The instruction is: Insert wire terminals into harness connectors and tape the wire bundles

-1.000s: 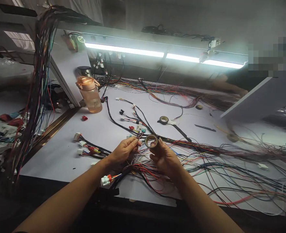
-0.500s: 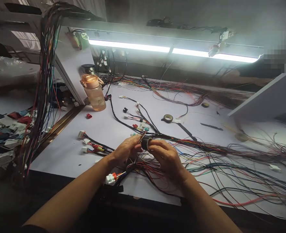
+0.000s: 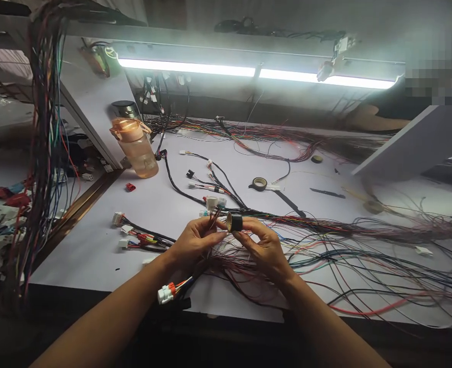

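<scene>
My left hand [image 3: 197, 239] is closed around a bunch of thin wires, and a white connector [image 3: 211, 203] on their ends sticks up above the fingers. Right beside it, my right hand [image 3: 263, 245] grips a roll of black tape [image 3: 235, 222] between thumb and fingers. The roll is tipped so its pale core faces my left hand. Under both hands lies a tangle of wires [image 3: 244, 263] that spreads to the right. A white and orange connector [image 3: 167, 293] hangs near the table's front edge, below my left wrist. Several connectors [image 3: 124, 230] lie left of my left hand.
A peach water bottle [image 3: 136, 148] stands at the back left. Another tape roll [image 3: 259, 184] and dark blades [image 3: 327, 192] lie beyond the hands. Thick wire bundles [image 3: 47, 128] hang at left. A lit tube lamp [image 3: 187, 67] spans the back. Another person's arm [image 3: 375, 120] shows behind.
The tape roll has turned, and its core now faces left instead of right. The connectors in my left hand have turned, showing a white one in front. The whole view has shifted slightly.
</scene>
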{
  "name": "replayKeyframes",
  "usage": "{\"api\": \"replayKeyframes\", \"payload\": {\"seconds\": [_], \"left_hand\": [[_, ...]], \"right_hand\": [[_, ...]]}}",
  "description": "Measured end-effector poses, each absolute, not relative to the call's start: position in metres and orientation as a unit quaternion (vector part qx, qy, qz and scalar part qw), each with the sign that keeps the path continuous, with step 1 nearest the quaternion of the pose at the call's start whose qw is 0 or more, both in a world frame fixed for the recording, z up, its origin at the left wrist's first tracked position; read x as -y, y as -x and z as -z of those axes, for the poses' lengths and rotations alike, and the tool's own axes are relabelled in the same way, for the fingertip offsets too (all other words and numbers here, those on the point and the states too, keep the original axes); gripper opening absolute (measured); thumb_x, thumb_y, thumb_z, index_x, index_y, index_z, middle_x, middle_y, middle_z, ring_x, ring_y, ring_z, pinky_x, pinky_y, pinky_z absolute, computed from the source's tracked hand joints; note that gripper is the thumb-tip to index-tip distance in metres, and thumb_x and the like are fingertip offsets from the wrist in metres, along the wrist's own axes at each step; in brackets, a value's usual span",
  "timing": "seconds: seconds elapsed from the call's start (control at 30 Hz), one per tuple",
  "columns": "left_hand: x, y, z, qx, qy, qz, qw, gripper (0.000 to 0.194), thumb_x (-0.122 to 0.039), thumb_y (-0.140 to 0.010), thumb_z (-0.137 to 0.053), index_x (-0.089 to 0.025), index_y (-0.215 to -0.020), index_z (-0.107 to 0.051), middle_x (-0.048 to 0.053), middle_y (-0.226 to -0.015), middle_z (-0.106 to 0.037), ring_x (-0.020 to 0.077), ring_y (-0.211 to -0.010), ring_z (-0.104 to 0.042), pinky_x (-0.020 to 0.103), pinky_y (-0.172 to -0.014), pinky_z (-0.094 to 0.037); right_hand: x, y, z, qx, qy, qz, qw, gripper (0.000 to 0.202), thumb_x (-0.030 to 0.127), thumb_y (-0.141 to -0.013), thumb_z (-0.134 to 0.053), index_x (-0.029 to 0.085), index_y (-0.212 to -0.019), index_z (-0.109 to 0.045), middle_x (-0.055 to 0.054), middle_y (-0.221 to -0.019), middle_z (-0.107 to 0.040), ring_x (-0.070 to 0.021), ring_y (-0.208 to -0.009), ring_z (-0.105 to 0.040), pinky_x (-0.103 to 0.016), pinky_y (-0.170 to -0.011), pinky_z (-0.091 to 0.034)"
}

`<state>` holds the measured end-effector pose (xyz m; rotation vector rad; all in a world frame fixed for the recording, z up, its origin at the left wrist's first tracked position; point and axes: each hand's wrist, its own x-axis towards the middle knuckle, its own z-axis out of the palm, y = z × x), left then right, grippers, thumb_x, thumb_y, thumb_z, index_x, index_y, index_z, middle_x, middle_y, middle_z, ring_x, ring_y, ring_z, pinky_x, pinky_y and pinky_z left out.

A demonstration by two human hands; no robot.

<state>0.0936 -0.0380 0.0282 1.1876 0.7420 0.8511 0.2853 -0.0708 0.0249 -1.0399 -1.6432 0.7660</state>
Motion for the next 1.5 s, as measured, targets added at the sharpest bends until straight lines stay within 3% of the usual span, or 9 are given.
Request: {"api": "replayKeyframes", "payload": {"seconds": [0.2,0.37,0.7,0.87,1.07,1.27,1.4,1.5], "left_hand": [[0.034,-0.089,-0.026,-0.339,-0.496,-0.383,0.702,0.036,-0.028,-0.078,-0.070,-0.018,-0.110,-0.058,-0.004,-0.069,-0.046,0.0079,-0.061,-0.040,0.021,-0.055,-0.032],[0.035,-0.090,-0.026,-0.296,-0.523,-0.374,0.707,0.053,-0.027,-0.076,-0.074,-0.019,-0.124,-0.054,-0.007,-0.064,-0.032,0.0060,-0.055,-0.028,0.022,-0.050,-0.023],[0.036,-0.095,-0.025,-0.322,-0.560,-0.388,0.657,0.032,-0.029,-0.075,-0.076,-0.017,-0.101,-0.062,-0.010,-0.058,-0.020,0.0062,-0.052,-0.021,0.024,-0.050,-0.018],[0.037,-0.096,-0.025,-0.331,-0.560,-0.390,0.652,0.025,-0.030,-0.074,-0.077,-0.016,-0.088,-0.062,-0.010,-0.056,-0.023,0.0058,-0.051,-0.022,0.023,-0.050,-0.019],[0.035,-0.094,-0.021,-0.345,-0.570,-0.386,0.638,0.032,-0.030,-0.075,-0.076,-0.019,-0.102,-0.061,-0.009,-0.060,-0.025,0.0062,-0.054,-0.023,0.023,-0.051,-0.019],[0.039,-0.095,-0.021,-0.375,-0.561,-0.391,0.626,0.030,-0.033,-0.075,-0.076,-0.016,-0.098,-0.067,-0.009,-0.058,-0.025,0.0062,-0.054,-0.025,0.022,-0.053,-0.022],[0.041,-0.098,-0.025,-0.371,-0.488,-0.400,0.681,0.028,-0.034,-0.071,-0.078,-0.015,-0.089,-0.066,-0.004,-0.063,-0.048,0.0085,-0.059,-0.043,0.023,-0.059,-0.035],[0.041,-0.101,-0.028,-0.367,-0.454,-0.422,0.693,0.027,-0.031,-0.066,-0.082,-0.014,-0.079,-0.065,-0.002,-0.066,-0.057,0.0106,-0.064,-0.049,0.023,-0.064,-0.038]], "right_hand": [[0.067,-0.290,-0.027,0.783,0.396,-0.139,0.459,0.016,0.021,-0.088,-0.064,0.027,-0.100,-0.071,-0.003,-0.101,-0.073,-0.0197,-0.100,-0.063,-0.038,-0.087,-0.047],[0.067,-0.289,-0.028,0.804,0.398,-0.094,0.432,0.011,0.023,-0.089,-0.064,0.024,-0.098,-0.070,-0.003,-0.100,-0.073,-0.0184,-0.096,-0.063,-0.035,-0.082,-0.044],[0.067,-0.290,-0.018,0.831,0.408,-0.051,0.376,0.005,0.025,-0.090,-0.063,0.021,-0.089,-0.066,0.001,-0.092,-0.073,-0.0145,-0.082,-0.060,-0.032,-0.076,-0.036],[0.066,-0.293,-0.022,0.844,0.407,-0.023,0.348,0.008,0.026,-0.092,-0.060,0.020,-0.088,-0.063,0.001,-0.091,-0.072,-0.0140,-0.081,-0.059,-0.032,-0.074,-0.033],[0.066,-0.293,-0.024,0.857,0.399,-0.016,0.326,0.011,0.025,-0.094,-0.057,0.020,-0.086,-0.062,0.000,-0.089,-0.072,-0.0137,-0.079,-0.058,-0.031,-0.074,-0.031],[0.069,-0.289,-0.018,0.855,0.387,-0.069,0.339,0.014,0.023,-0.098,-0.047,0.021,-0.092,-0.060,0.002,-0.072,-0.066,-0.0120,-0.065,-0.056,-0.028,-0.065,-0.028],[0.066,-0.286,-0.010,0.845,0.383,-0.083,0.363,0.021,0.029,-0.100,-0.040,0.022,-0.092,-0.058,0.001,-0.073,-0.065,-0.0124,-0.063,-0.054,-0.027,-0.064,-0.029],[0.063,-0.282,-0.003,0.832,0.382,-0.072,0.395,0.027,0.038,-0.100,-0.039,0.022,-0.089,-0.057,0.001,-0.073,-0.065,-0.0129,-0.064,-0.056,-0.027,-0.063,-0.030]]}}
